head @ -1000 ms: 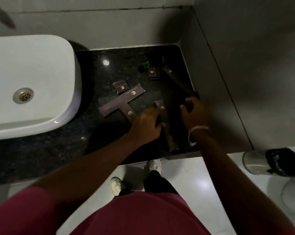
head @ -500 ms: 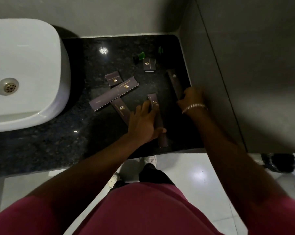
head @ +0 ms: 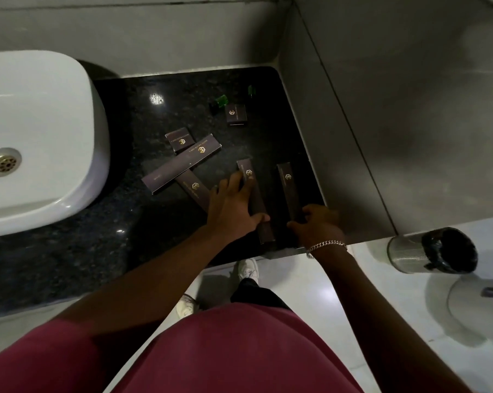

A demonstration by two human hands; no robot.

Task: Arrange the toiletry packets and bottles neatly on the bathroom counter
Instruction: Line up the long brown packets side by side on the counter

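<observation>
Dark purple toiletry packets with gold logos lie on the black granite counter. My left hand rests on a long packet near the front edge, thumb and fingers around it. My right hand grips the near end of another long packet, which lies parallel beside the wall. Two more long packets cross each other, one on top, one under it. A small packet touches them. Another small packet lies farther back next to two green-capped bottles.
A white basin with a brass drain fills the counter's left side. Grey tiled walls close the back and right. A metal bin with a black liner stands on the white floor at right. My shoes show below the counter edge.
My right hand has pulled its long packet from a slant by the wall back toward the front edge, so it now lies straight and parallel to the packet under my left hand.
</observation>
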